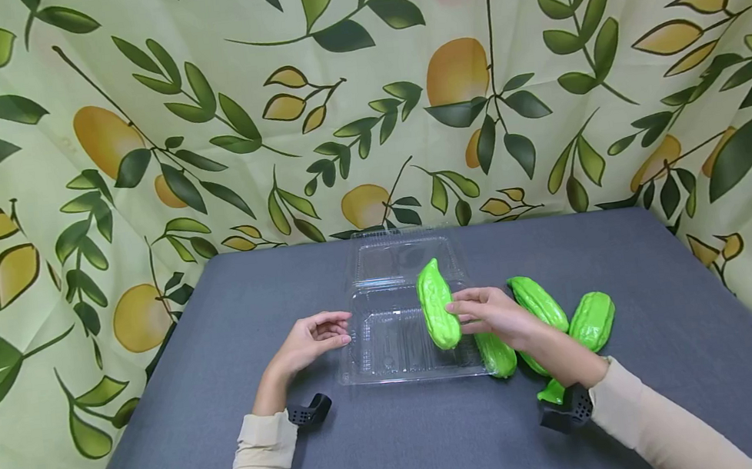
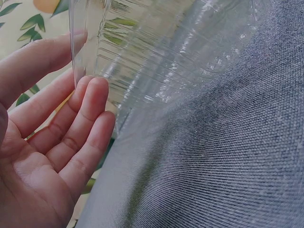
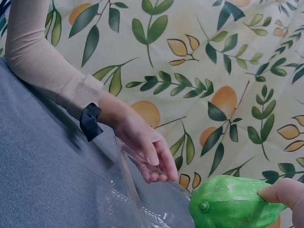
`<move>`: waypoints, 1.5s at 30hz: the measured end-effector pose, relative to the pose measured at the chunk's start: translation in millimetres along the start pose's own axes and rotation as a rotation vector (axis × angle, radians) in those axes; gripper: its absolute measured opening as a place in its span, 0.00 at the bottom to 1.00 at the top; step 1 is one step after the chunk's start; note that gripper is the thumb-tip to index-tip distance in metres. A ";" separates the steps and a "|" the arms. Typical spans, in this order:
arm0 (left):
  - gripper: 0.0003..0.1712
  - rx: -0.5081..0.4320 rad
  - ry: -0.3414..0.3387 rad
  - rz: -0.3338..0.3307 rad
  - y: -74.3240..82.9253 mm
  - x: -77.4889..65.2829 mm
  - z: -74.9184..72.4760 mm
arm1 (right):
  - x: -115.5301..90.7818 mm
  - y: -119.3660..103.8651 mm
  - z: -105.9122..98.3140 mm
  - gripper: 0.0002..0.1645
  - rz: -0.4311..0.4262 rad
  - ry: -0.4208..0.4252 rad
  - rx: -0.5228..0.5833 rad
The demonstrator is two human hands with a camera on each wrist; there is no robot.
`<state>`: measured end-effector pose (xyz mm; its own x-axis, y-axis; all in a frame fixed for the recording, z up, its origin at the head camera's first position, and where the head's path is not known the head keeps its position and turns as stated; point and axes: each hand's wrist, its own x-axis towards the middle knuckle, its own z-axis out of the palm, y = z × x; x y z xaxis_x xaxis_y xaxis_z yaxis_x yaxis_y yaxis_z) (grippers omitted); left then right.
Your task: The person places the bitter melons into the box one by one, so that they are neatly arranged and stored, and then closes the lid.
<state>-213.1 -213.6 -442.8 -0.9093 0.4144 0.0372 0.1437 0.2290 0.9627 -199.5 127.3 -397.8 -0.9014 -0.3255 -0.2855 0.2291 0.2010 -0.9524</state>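
Note:
My right hand (image 1: 497,315) pinches a green, ridged bitter melon (image 1: 437,306) and holds it over the right part of a clear plastic clamshell box (image 1: 382,346). In the right wrist view, the thumb presses on the bitter melon (image 3: 228,202). Beside the box's left rim is my left hand (image 1: 312,342), its fingers loosely bent and its thumb apart from them. Up close in the left wrist view, the fingers of the left hand (image 2: 61,137) are at the clear box rim (image 2: 80,52); I cannot tell how firmly they touch it.
Several more bitter melons lie right of the box, among them one by its right edge (image 1: 497,356), one farther back (image 1: 538,302) and one at far right (image 1: 592,320). The right forearm hides some. The box's lid (image 1: 403,258) lies folded back toward the leaf-patterned cloth (image 1: 366,150).

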 end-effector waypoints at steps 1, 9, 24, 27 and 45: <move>0.28 0.000 0.000 0.000 0.0 -0.1 0.0 | 0.5 0.4 1.2 0.38 0.003 -0.001 -0.003; 0.27 0.011 -0.005 0.008 -0.3 -0.1 -0.4 | 5.4 1.1 14.1 0.38 0.020 -0.020 0.037; 0.28 0.007 -0.012 0.010 -0.8 -0.4 -0.6 | 18.0 8.5 35.7 0.36 0.022 -0.091 0.119; 0.28 0.008 -0.012 0.013 -1.1 -0.3 -0.6 | 19.4 10.5 40.0 0.36 0.029 -0.089 0.122; 0.28 0.013 -0.012 0.001 1.1 -0.9 -0.5 | 33.0 17.6 66.9 0.28 0.117 -0.065 0.160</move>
<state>-212.3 -214.1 -441.7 -0.9043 0.4255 0.0350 0.1499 0.2396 0.9592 -200.7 58.3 -431.2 -0.8409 -0.3685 -0.3964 0.3908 0.0935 -0.9157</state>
